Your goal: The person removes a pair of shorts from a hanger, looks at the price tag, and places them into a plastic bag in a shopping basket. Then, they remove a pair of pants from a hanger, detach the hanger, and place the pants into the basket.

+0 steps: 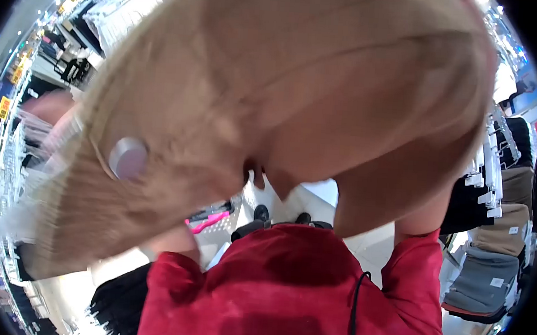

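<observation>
Brown garment [273, 93] blocks much of view; folded clothes [485, 276] right.

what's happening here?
A person in a red top is holding a large tan garment up in a clothing store. It fills most of the view, with a round grey disc on its left part. Both forearms reach up behind the fabric, so the hands and their grip are hidden. Folded clothes are stacked at the right, and black clothes are at lower left.

a pale tiled floor [368, 250], dark shoes [261, 213] standing on it.
</observation>
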Motion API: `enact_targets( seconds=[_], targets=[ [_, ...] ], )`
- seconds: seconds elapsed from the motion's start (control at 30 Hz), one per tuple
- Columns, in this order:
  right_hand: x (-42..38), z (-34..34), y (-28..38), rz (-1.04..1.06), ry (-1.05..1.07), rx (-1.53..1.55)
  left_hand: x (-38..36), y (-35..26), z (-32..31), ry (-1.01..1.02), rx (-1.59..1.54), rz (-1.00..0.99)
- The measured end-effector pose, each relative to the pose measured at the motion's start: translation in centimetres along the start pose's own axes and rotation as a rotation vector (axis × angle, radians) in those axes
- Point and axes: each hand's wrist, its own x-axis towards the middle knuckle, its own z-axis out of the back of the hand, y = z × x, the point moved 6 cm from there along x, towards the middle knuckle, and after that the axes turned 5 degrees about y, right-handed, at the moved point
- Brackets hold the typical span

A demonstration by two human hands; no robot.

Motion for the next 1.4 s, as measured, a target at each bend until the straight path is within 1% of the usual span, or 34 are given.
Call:
enact_targets(
  seconds=[0.07,0.1,0.17,0.2,0.23,0.3,0.37,0.4,0.43,0.5,0.53,0.57,0.63,0.7,0.73,0.8,0.9,1.0,1.07,1.13,1.23,1.27,1.3,1.37,1.4],
  targets=[
    [-0.9,-1.3,0.5,-0.057,0.243,-0.007,-2.4,5.3,-3.9,0.128,-0.01,0.181],
    [-0.4,-3.9,1.1,-0.436,0.353,0.156,-4.1,8.7,-5.5,0.184,0.0,0.294],
    [-0.5,-6.1,-3.6,-0.663,0.467,0.309,-7.6,15.1,-6.3,0.244,0.038,0.489],
    [0.0,-7.1,-6.3,-0.535,0.469,0.298,-9.9,18.0,-6.4,0.28,0.071,0.592],
    [-1.2,-5.1,-9.2,-0.734,0.476,-0.111,-12.5,21.4,-5.7,0.308,0.114,0.694],
    [-3.6,-3.7,-15.7,-1.007,0.561,0.29,-18.0,25.8,-3.6,0.366,0.202,0.905],
    [-5.3,-2.3,-20.1,-0.997,0.638,0.232,-22.8,28.3,-1.6,0.399,0.267,1.044],
    [-5.9,-2.3,-20.7,-0.941,0.688,0.146,-24.8,29.1,-0.7,0.415,0.291,1.099],
    [-6.5,-2.2,-20.3,-0.87,0.671,-0.032,-26.7,29.5,0.0,0.425,0.309,1.155],
    [-8.1,-2.6,-19.5,-0.843,0.609,-0.013,-29.0,29.7,1.3,0.415,0.334,1.221],
    [-9.3,-2.4,-19.4,-0.81,0.627,-0.007,-29.3,29.7,2.0,0.396,0.343,1.235],
    [-10.7,-2.2,-18.8,-0.813,0.57,0.084,-29.9,29.5,2.2,0.384,0.347,1.252],
    [-14.9,-1.3,-19.7,-0.856,0.484,0.219,-30.7,28.9,4.0,0.336,0.374,1.268],
    [-22.4,-0.8,-21.9,-0.988,0.566,0.389,-31.8,28.0,6.3,0.265,0.411,1.282],
    [-26.4,-0.9,-21.9,-1.034,0.618,0.403,-32.1,27.2,7.5,0.225,0.439,1.289],
    [-30.6,-1.0,-19.7,-1.131,0.601,0.432,-33.1,25.7,10.5,0.132,0.502,1.299],
    [-32.9,0.2,-14.9,-1.317,0.413,0.467,-35.6,23.2,15.3,-0.041,0.601,1.335],
    [-34.9,2.2,-17.1,-1.514,0.258,0.62,-38.3,20.9,19.8,-0.179,0.68,1.391],
    [-35.0,2.8,-18.9,-1.334,0.344,0.79,-39.3,19.8,21.3,-0.235,0.703,1.415],
    [-32.6,1.4,-18.4,-1.263,0.22,0.901,-39.6,19.6,21.4,-0.257,0.692,1.425],
    [-33.8,2.0,-19.3,-1.328,0.035,1.033,-38.6,20.7,19.5,-0.234,0.643,1.401],
    [-34.1,2.2,-19.4,-1.431,-0.045,0.844,-38.1,20.9,18.7,-0.224,0.624,1.394],
    [-33.8,1.6,-18.9,-1.445,-0.044,0.948,-36.0,20.8,17.0,-0.204,0.608,1.381],
    [-33.6,0.7,-17.6,-1.471,-0.043,1.157,-37.6,21.6,16.9,-0.204,0.575,1.389],
    [-33.6,0.6,-17.3,-1.444,-0.093,1.198,-37.6,21.4,16.8,-0.206,0.567,1.39]
  ],
)
